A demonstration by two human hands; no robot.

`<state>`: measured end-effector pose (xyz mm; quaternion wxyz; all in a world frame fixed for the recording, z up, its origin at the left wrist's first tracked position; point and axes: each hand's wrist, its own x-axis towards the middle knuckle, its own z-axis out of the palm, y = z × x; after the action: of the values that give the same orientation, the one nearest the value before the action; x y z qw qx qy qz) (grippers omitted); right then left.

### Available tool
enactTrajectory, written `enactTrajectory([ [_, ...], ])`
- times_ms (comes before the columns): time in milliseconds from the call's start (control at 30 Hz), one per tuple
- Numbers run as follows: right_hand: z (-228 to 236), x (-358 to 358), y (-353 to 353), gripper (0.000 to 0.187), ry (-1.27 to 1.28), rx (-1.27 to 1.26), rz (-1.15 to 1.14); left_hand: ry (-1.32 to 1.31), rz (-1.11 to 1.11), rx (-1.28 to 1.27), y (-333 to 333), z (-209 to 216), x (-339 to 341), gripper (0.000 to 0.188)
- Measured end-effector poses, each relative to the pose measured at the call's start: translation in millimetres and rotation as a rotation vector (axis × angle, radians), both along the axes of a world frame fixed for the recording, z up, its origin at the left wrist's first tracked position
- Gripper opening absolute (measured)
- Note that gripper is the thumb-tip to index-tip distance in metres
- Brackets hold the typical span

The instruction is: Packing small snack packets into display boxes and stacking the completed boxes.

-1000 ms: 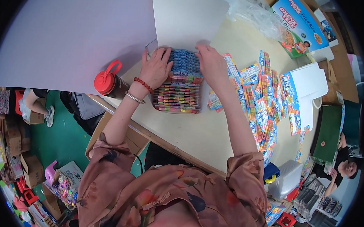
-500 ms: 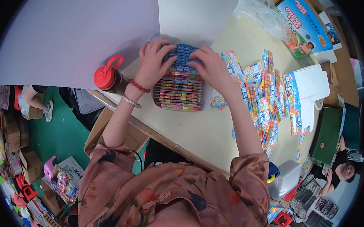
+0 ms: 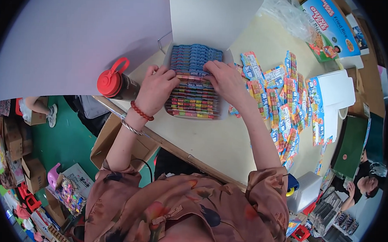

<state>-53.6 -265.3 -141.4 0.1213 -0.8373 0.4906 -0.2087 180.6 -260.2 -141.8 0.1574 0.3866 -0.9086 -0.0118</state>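
Observation:
An open white carton stands on the table with its lid raised at the back. It is filled with candy packets in rows: blue header ends overlap at the far side, and multicoloured edges stack at the near side. My left hand, with a red bead bracelet and a silver bangle, has its fingers curled in at the left ends of the packets near the middle. My right hand pinches at the right ends of the same part. The fingertips partly hide the packets they grip.
A dark bottle with a red lid stands left of the carton. Loose candy packets lie heaped to the right, beside a white carton flap. Clear plastic and a blue printed box sit at the far right. A person is at right.
Both hands have come down and nearer me, from over the blue header ends to the middle of the packets. The fingers, spread before, are now closed in on the packet ends.

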Motion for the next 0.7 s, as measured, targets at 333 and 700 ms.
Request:
enactTrajectory([
  [333,-4.5,4.8,-0.2,0.008,0.189,-0.132,0.02,-0.153,0.014,0.124,-13.2,9.7,-1.6,0.016],
  [700,-8.8,5.5,2.3,0.007,0.139,-0.156,-0.006,-0.343,-0.087,0.045,-22.1,10.8,-10.3,0.009],
])
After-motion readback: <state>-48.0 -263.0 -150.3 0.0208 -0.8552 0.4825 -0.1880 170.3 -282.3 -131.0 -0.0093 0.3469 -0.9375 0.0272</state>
